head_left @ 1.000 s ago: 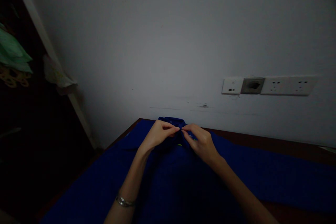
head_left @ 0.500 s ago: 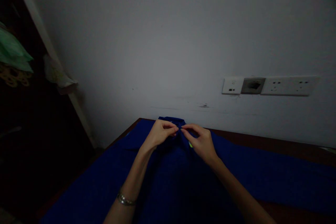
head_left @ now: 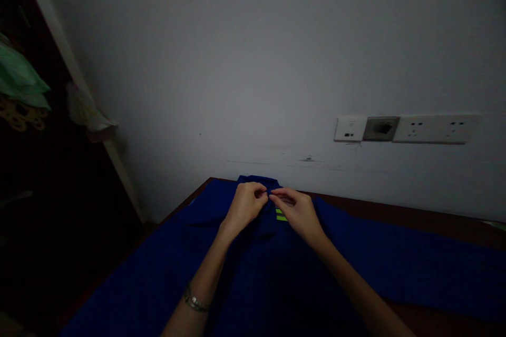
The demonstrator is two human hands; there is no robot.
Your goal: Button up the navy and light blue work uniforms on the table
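A dark blue long-sleeved garment (head_left: pixel 245 274), collar end toward the wall, lies spread over the table. Just below its collar (head_left: pixel 259 178), my left hand (head_left: pixel 247 202) pinches the cloth of the front edge between thumb and fingers. Close beside it, almost fingertip to fingertip, my right hand (head_left: pixel 298 213) pinches the same part of the garment. Any button there is too small and dark to make out. Yellow-green stripes (head_left: pixel 281 214) show on the chest next to the right hand. One sleeve (head_left: pixel 415 258) stretches out to the right.
The dark brown table (head_left: pixel 367 207) meets a pale wall (head_left: pixel 237 63) at its back edge. A row of sockets (head_left: pixel 407 129) is set in the wall at right. Green cloth (head_left: pixel 19 76) and a whitish bag (head_left: pixel 89 110) hang at the left.
My left wrist has turned slightly and moved a little right. The cloth below the hands has settled, uncovering more of the yellow-green stripes. Both hands keep their pinch near the collar.
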